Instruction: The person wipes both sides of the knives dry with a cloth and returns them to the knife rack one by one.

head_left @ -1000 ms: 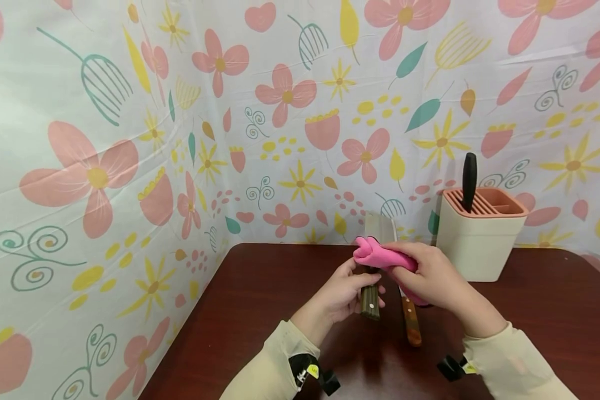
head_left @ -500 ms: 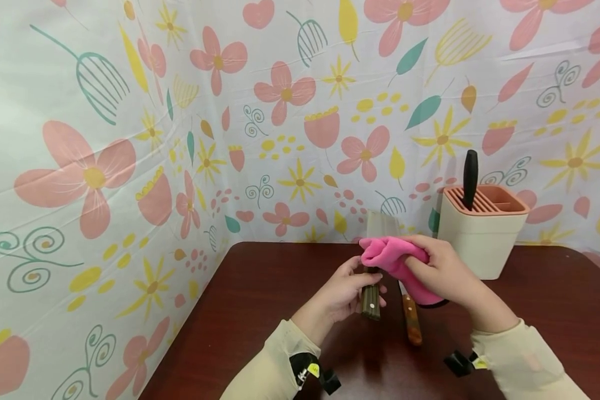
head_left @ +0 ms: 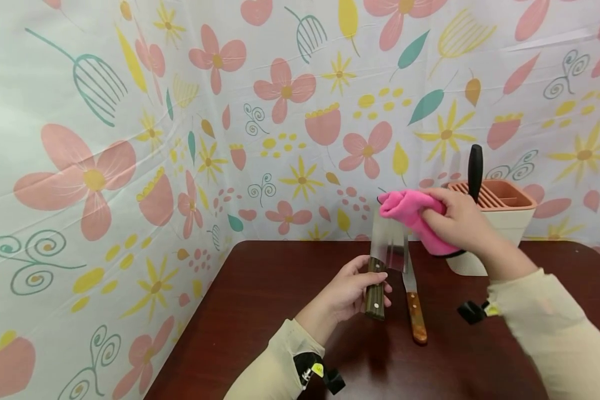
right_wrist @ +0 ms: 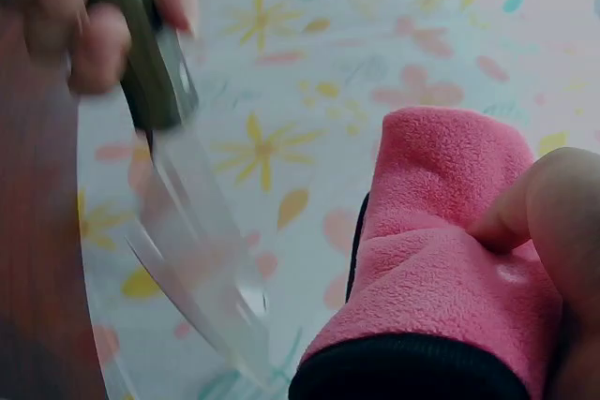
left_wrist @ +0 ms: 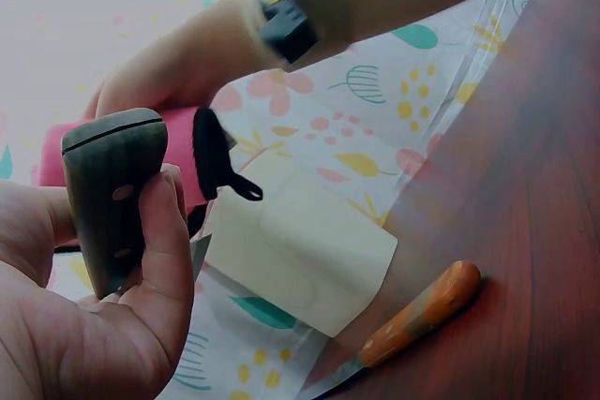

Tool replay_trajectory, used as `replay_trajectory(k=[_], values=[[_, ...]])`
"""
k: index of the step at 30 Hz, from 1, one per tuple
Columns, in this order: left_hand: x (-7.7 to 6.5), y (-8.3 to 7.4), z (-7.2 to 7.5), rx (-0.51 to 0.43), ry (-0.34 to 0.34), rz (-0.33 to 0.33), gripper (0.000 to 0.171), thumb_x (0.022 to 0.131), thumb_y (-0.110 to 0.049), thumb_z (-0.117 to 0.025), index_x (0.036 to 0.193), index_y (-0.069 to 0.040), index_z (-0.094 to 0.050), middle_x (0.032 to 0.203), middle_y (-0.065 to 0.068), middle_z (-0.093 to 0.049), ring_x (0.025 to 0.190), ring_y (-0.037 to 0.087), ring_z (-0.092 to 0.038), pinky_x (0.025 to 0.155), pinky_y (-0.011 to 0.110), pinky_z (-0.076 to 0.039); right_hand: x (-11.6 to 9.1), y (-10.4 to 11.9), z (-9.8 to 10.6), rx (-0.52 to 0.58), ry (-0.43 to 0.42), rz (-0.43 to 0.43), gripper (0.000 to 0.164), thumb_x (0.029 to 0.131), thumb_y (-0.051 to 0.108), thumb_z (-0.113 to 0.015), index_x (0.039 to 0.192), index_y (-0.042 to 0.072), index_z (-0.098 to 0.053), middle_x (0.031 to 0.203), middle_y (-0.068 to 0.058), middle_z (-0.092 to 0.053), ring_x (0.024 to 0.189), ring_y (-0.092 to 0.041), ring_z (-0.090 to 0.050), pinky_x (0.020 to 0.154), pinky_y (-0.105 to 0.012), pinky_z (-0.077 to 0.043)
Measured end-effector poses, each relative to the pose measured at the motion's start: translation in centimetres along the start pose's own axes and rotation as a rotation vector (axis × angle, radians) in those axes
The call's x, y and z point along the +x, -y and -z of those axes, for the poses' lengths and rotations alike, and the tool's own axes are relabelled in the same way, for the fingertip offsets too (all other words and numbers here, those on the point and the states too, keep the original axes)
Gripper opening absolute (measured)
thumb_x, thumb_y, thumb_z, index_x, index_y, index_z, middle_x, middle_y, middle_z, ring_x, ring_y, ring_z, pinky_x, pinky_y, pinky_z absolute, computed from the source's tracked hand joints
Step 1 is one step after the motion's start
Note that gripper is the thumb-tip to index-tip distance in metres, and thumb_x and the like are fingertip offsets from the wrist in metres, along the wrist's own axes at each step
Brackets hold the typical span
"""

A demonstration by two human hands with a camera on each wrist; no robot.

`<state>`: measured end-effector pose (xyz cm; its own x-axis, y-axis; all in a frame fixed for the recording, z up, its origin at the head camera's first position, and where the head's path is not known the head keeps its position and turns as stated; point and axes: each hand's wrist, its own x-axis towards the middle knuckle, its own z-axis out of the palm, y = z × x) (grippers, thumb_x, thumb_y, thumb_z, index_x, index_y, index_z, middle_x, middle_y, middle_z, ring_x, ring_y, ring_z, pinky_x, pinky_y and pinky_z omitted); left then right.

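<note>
My left hand [head_left: 347, 290] grips the dark wooden handle of a cleaver [head_left: 375, 304], whose wide blade points up and away over the table. Bunched in my right hand [head_left: 457, 222] is a pink cloth [head_left: 412, 216] with black edging. In the head view the cloth overlaps the blade's top end, while the right wrist view has the cloth [right_wrist: 441, 231] beside the blade with a gap between them. Just right of the cleaver, a second knife [head_left: 416, 319] with an orange-brown wooden handle lies on the table, its blade partly hidden behind the cleaver.
A cream knife block [head_left: 514, 225] with a slotted orange top stands at the back right, partly behind my right arm. A black-handled knife [head_left: 475, 169] sticks up from its slots. Flower-printed sheeting [head_left: 300, 128] hangs behind the dark red table [head_left: 275, 294].
My right hand has lifted the cloth from near the handle up to the blade's top end, moving right and away, which uncovers the blade. My left hand keeps its hold on the cleaver.
</note>
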<state>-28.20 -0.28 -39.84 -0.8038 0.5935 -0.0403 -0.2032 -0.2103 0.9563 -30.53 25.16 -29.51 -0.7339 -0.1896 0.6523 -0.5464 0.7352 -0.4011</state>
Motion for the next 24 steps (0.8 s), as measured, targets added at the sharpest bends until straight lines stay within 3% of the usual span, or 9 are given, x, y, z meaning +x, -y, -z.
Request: replay_trajectory(k=[4, 11, 19, 24], values=[[0.0, -0.1, 0.0, -0.001, 0.006, -0.005, 0.036, 0.101, -0.016, -0.063, 0.136, -0.02, -0.051, 0.088, 0.005, -0.07, 0.065, 0.016, -0.073, 0.062, 0.037, -0.063, 3.1, -1.1, 0.3, -0.085, 0.096, -0.039, 0.035, 0.094, 0.012, -0.057, 0.126, 0.008, -0.069, 0.087, -0.012, -0.068, 0.075, -0.024, -0.051, 0.065, -0.036, -0.038], [-0.1, 0.0, 0.0, -0.015, 0.005, -0.004, 0.036, 0.102, -0.016, -0.062, 0.136, -0.022, -0.052, 0.087, 0.005, -0.07, 0.065, 0.016, -0.072, 0.06, 0.036, -0.062, 7.1, -2.5, -0.9, -0.16, 0.265, -0.112, 0.046, 0.097, 0.017, -0.051, 0.14, 0.004, -0.058, 0.123, -0.026, -0.068, 0.098, -0.037, -0.06, 0.087, -0.057, -0.047], [-0.1, 0.0, 0.0, -0.014, 0.016, -0.012, 0.035, 0.102, -0.017, -0.062, 0.135, -0.022, -0.052, 0.086, 0.004, -0.07, 0.065, 0.016, -0.073, 0.059, 0.035, -0.062, 8.3, -3.9, -4.0, -0.22, 0.279, -0.099, 0.042, 0.093, 0.014, -0.054, 0.133, 0.003, -0.062, 0.111, -0.022, -0.071, 0.088, -0.034, -0.062, 0.081, -0.052, -0.051], [-0.1, -0.2, -0.1, 0.0, 0.024, -0.014, 0.034, 0.103, -0.018, -0.062, 0.135, -0.024, -0.052, 0.086, 0.004, -0.071, 0.066, 0.016, -0.073, 0.059, 0.035, -0.062, 7.9, -4.0, -5.5, -0.223, 0.303, -0.128, 0.045, 0.093, 0.018, -0.054, 0.135, 0.005, -0.061, 0.118, -0.022, -0.07, 0.093, -0.035, -0.064, 0.086, -0.055, -0.052]])
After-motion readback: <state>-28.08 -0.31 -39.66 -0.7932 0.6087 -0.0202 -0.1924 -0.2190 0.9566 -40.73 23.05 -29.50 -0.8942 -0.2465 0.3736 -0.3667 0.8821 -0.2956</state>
